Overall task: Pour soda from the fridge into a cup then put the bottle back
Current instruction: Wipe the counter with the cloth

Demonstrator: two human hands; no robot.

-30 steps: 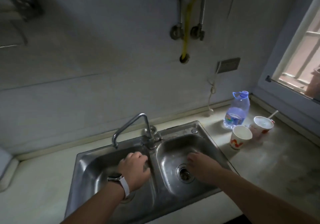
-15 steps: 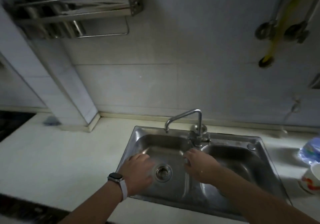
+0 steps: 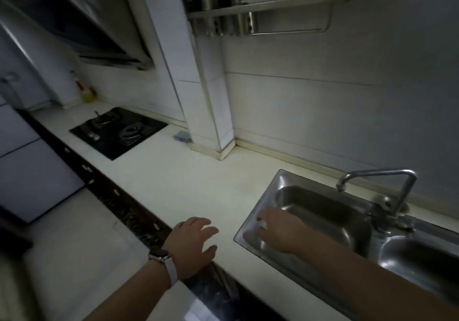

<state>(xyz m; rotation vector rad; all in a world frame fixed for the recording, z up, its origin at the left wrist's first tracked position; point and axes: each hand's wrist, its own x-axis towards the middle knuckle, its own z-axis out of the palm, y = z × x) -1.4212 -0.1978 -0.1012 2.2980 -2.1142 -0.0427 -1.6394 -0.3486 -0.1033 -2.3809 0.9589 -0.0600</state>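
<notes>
My left hand (image 3: pixel 195 245), with a watch on its wrist, hovers over the front edge of the pale countertop (image 3: pixel 188 184), fingers spread and holding nothing. My right hand (image 3: pixel 280 229) reaches over the left rim of the steel sink (image 3: pixel 323 211), fingers apart and empty. No cup, soda bottle or fridge is clearly in view; a white appliance or cabinet front (image 3: pixel 27 166) stands at the far left, and I cannot tell what it is.
A black gas hob (image 3: pixel 116 130) is set in the counter at the back left, under a range hood (image 3: pixel 82 27). A tiled pillar (image 3: pixel 198 92) juts out from the wall. A metal rack (image 3: pixel 260 5) hangs above, and a tap (image 3: pixel 387 181) arches over the sink.
The view has swung far to the left: the cups and water bottle have left the frame, the hob and hood have come in. Both hands moved left from over the sink basins.
</notes>
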